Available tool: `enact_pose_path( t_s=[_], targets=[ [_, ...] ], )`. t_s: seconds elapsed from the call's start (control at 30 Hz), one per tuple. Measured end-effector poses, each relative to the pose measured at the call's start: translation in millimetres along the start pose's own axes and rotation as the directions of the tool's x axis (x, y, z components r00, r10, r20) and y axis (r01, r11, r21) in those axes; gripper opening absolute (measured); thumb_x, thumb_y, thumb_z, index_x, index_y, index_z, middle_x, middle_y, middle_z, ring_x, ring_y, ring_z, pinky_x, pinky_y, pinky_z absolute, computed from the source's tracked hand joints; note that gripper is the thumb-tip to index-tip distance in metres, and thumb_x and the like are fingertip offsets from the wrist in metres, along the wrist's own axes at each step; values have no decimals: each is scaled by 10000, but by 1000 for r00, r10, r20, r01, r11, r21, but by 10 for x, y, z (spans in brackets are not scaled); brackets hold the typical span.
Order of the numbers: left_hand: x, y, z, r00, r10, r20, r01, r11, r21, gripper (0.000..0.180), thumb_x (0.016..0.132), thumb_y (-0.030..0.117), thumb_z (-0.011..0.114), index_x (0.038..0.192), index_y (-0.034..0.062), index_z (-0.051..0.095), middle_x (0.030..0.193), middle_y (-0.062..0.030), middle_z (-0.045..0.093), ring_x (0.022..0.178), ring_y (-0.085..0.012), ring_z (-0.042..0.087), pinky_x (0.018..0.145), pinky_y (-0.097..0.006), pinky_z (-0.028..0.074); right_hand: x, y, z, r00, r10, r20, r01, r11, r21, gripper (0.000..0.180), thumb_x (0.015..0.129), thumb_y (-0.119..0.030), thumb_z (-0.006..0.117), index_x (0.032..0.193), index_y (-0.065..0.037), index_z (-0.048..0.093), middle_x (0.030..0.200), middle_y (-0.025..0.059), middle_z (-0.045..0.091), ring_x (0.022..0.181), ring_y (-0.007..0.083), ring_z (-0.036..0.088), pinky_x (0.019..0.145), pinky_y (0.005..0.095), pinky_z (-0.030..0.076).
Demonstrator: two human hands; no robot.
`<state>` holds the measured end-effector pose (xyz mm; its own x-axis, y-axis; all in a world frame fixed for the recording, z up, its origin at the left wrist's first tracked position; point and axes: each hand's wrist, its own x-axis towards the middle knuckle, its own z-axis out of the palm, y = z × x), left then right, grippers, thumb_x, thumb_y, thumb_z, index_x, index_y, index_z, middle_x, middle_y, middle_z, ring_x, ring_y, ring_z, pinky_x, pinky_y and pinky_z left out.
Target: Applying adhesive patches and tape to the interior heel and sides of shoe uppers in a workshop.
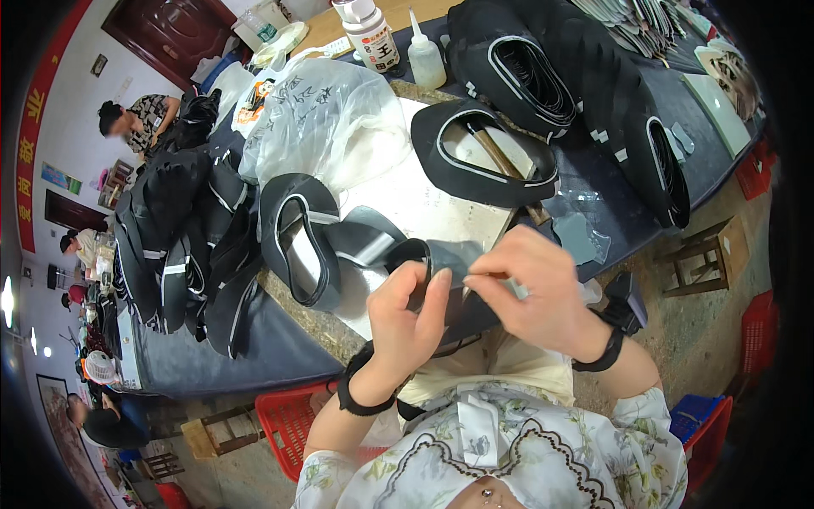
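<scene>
- Black fabric piece [452,254]: over the surface's [237,365] near edge, long axis roughly left-right.
- Left grip [403,318]: nearer, pinching its edge.
- Right grip [534,293]: pressed together at its right; cannot tell on what.

head view | worn high | faces down | hands [401,327] [547,293] close (fisheye, edges bent)
</scene>
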<state>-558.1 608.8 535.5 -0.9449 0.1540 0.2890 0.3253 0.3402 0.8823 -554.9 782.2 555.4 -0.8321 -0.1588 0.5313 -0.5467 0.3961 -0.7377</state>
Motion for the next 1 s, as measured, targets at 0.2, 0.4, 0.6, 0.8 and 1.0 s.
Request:
enact_pose_path(
  t_s=[0.2, 0.4, 0.6, 0.8, 1.0],
  targets=[
    [-29, 24, -27, 989, 67, 130, -66, 998, -9, 55, 806, 0, 595, 835, -4, 548, 650, -98, 558, 521, -180, 535, 499, -252, 420, -28, 182, 127, 995, -40, -87, 35, 998, -55, 125, 670, -23, 683, 759, -29, 595, 731, 74, 561, 682, 252, 544, 590, 331, 456],
    [1, 35, -79, 978, 150, 146, -168, 978, 125, 103, 776, -35, 607, 867, -5, 571, 704, -113, 601, 578, -195, 600, 529, -264, 458, 30, 167, 129, 980, -197, -11, 195, 976, -92, 158, 648, -8, 670, 784, -15, 591, 753, 83, 562, 704, 253, 540, 585, 325, 454],
    [-26, -37, -50, 984, 49, 173, -46, 999, -21, 80, 777, -39, 602, 850, -13, 584, 692, -98, 609, 564, -141, 596, 519, -242, 449, 15, 267, 105, 986, -110, 123, 102, 992, 71, 118, 670, 22, 625, 776, 3, 580, 764, 87, 563, 722, 255, 530, 601, 337, 448],
    [-3, -56, -16, 988, -45, 145, 60, 993, -104, 53, 802, -17, 592, 854, -10, 590, 668, -75, 607, 571, -93, 586, 521, -227, 444, 13, 162, 134, 984, -167, 55, 172, 980, -102, 123, 672, 13, 607, 793, 0, 587, 789, 89, 568, 742, 259, 535, 614, 339, 448],
    [-43, -35, -9, 988, -56, 142, 64, 997, -52, 62, 808, -4, 595, 869, -11, 592, 689, -51, 618, 603, -75, 584, 537, -220, 442, -15, 269, 122, 992, -118, -45, 117, 993, -35, 70, 692, -21, 606, 762, -23, 600, 727, 82, 570, 674, 251, 546, 567, 317, 443]
  ],
)
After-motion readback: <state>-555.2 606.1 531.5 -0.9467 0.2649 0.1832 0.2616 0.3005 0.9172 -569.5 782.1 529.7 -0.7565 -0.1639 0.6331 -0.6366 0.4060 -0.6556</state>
